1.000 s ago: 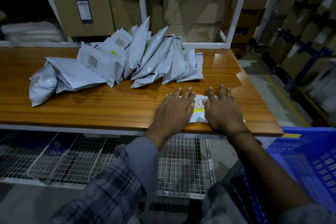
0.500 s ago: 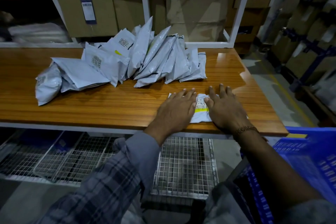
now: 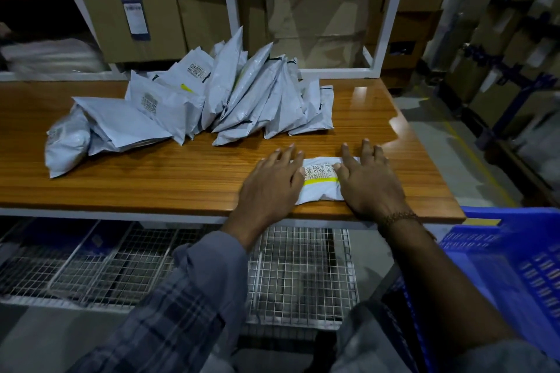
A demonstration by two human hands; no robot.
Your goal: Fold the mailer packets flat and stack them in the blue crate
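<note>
White plastic mailer packet (image 3: 321,184), marked with a barcode label and a yellow stripe, is pressed flat on the brown wooden table (image 3: 151,182) near its front edge. It is covered at either end by the left hand (image 3: 271,188) and the right hand (image 3: 368,185), whose fingers are held straight and slightly spread. Beyond the fingertips, a heap of grey mailer packets (image 3: 212,100) is piled. To the right of the right-hand fingers, below the table, a blue plastic crate (image 3: 515,266) is seen.

Folded packet (image 3: 321,182) lies on table (image 3: 151,185), heap (image 3: 194,106) behind-left, crate (image 3: 515,251) right.
</note>
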